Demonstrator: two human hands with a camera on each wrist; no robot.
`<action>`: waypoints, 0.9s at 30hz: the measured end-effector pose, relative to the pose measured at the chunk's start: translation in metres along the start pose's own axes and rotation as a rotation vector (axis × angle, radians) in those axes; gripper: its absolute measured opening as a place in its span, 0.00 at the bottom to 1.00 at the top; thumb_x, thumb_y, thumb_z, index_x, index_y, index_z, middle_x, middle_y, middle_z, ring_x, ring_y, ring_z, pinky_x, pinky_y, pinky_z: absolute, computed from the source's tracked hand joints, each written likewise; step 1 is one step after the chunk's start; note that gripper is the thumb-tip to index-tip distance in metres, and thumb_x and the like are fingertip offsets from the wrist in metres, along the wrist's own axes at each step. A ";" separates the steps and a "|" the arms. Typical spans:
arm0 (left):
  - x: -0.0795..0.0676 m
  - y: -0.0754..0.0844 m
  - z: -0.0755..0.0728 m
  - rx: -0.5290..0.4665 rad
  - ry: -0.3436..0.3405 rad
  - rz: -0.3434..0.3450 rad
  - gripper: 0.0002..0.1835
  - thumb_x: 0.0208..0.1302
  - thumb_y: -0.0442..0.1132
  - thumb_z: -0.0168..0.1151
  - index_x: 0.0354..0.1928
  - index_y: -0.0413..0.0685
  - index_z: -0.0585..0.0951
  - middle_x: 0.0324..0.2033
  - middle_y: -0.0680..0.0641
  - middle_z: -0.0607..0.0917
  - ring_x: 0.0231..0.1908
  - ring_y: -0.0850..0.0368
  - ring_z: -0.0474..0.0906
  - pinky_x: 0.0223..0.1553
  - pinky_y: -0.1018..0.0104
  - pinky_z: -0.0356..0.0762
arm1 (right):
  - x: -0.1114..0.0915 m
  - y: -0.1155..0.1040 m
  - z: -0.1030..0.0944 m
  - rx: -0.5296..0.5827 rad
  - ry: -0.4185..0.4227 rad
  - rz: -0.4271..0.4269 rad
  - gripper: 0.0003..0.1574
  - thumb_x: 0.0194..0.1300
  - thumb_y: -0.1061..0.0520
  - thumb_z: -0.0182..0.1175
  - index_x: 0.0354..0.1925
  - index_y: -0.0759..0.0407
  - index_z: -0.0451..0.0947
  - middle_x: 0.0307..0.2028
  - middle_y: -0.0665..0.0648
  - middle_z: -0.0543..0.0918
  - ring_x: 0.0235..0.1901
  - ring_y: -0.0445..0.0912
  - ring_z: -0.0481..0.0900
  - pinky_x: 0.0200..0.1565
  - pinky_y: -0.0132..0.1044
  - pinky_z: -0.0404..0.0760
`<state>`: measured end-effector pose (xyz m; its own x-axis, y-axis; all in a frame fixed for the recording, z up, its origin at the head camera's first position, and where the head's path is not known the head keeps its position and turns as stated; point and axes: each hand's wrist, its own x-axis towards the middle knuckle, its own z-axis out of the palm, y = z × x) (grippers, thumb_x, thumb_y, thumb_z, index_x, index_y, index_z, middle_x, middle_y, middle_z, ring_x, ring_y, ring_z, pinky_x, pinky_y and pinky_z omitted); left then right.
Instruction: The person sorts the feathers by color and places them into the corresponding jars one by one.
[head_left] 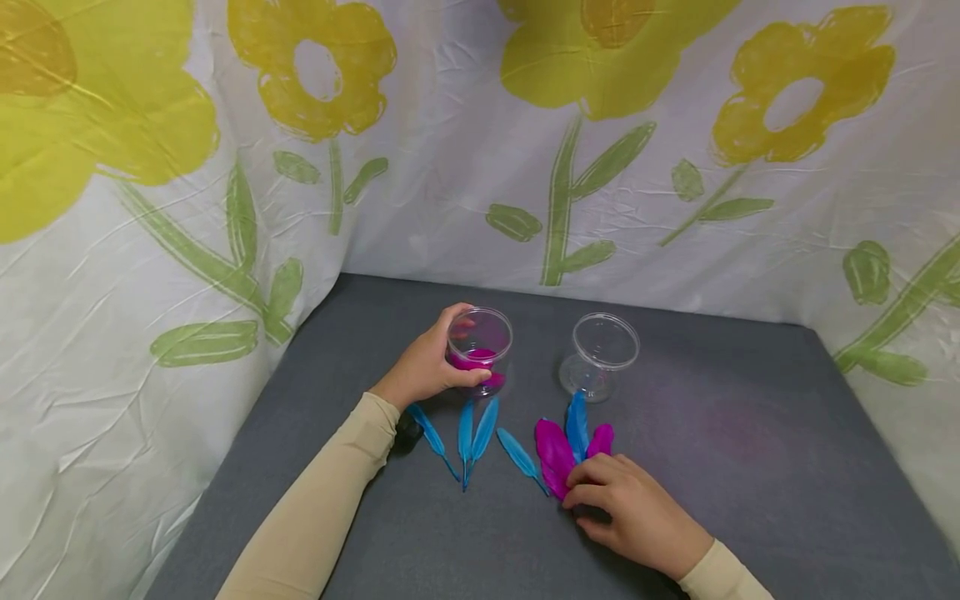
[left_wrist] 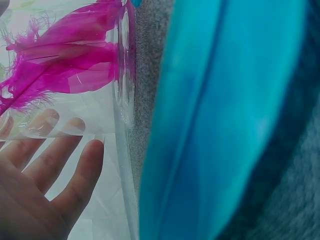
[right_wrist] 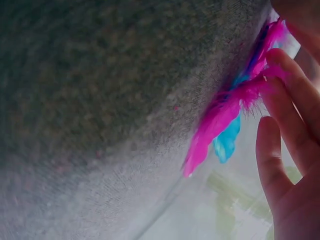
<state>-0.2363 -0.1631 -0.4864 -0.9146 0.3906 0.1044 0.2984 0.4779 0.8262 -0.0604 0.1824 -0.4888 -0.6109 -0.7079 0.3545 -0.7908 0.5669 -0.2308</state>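
Observation:
My left hand [head_left: 427,362] grips a clear plastic cup [head_left: 501,333], thumb across the front and fingers round the back. Inside that cup lie magenta feathers [left_wrist: 75,65]. At the front right, my right hand [head_left: 637,508] has its fingers curled at the lower end of a magenta feather [head_left: 553,454], whose fluffy base overlaps the fingertips [right_wrist: 275,95] in the right wrist view. Beside it lie a blue feather [head_left: 577,425] and a second magenta feather [head_left: 601,440], their lower ends hidden by the hand.
A second clear cup [head_left: 588,379] stands right of the held one, just behind the blue feather. Several blue feathers [head_left: 516,452] lie on the grey tabletop [head_left: 750,400] in front of the cups. A white cloth [head_left: 442,192] with painted yellow flowers hangs round the table.

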 end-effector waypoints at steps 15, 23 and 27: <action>0.000 -0.001 0.000 0.008 0.002 0.004 0.59 0.54 0.58 0.85 0.82 0.68 0.56 0.75 0.43 0.76 0.74 0.47 0.75 0.71 0.42 0.79 | 0.005 -0.001 0.002 -0.050 0.018 -0.042 0.23 0.50 0.63 0.82 0.40 0.38 0.90 0.43 0.39 0.82 0.42 0.36 0.77 0.47 0.36 0.78; 0.001 -0.002 0.001 0.001 0.004 -0.003 0.59 0.55 0.58 0.85 0.81 0.71 0.56 0.74 0.46 0.77 0.74 0.48 0.75 0.70 0.43 0.81 | 0.007 -0.002 0.004 -0.072 0.017 -0.054 0.20 0.52 0.62 0.82 0.38 0.39 0.90 0.43 0.41 0.83 0.42 0.38 0.78 0.48 0.39 0.80; 0.000 -0.004 0.002 0.005 0.009 -0.005 0.59 0.54 0.58 0.85 0.81 0.71 0.56 0.73 0.50 0.77 0.74 0.48 0.75 0.69 0.43 0.81 | 0.009 -0.002 0.005 -0.071 0.021 -0.073 0.19 0.52 0.62 0.82 0.37 0.40 0.90 0.43 0.42 0.84 0.43 0.38 0.79 0.48 0.38 0.80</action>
<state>-0.2371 -0.1633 -0.4905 -0.9185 0.3813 0.1047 0.2947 0.4837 0.8241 -0.0641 0.1730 -0.4894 -0.5501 -0.7399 0.3873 -0.8282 0.5429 -0.1390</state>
